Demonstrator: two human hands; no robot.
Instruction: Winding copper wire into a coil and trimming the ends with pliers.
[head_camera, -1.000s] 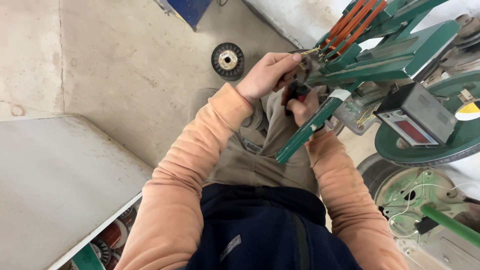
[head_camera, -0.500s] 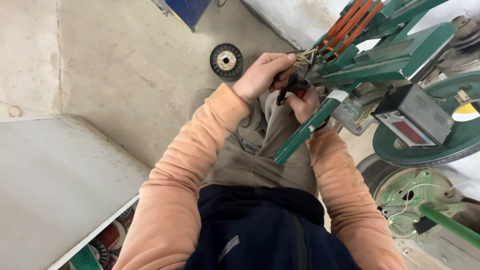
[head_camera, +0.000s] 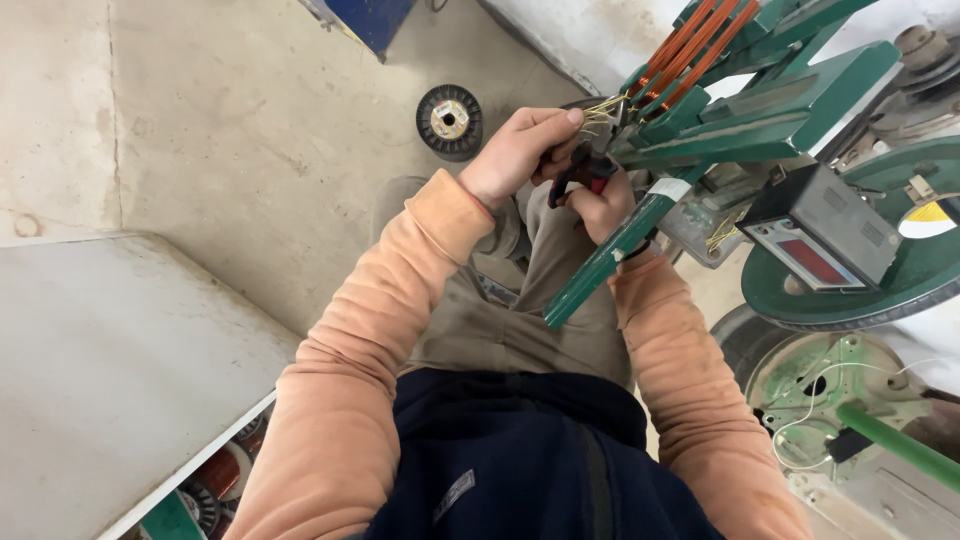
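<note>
Two hands met at upper centre of the frame: the left hand (head_camera: 520, 152) pinched thin yellow wire strands (head_camera: 600, 108), and the right hand (head_camera: 600, 200) gripped red-handled pliers (head_camera: 580, 170) just below them. Beside them to the right stood a green winding machine (head_camera: 770, 110); further left, a wire spool (head_camera: 449, 121) lay on the floor.

right hand (head_camera: 600, 205) half behind green bar (head_camera: 610, 255), pliers (head_camera: 580, 170) mostly hidden

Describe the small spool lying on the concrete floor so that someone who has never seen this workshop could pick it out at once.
Start at the green winding machine on the right, where the left hand pinches thin wire ends. Look just left of that hand, down on the bare concrete floor. There lies the spool: a round black reel seen end-on with a pale centre, lying alone.
</note>
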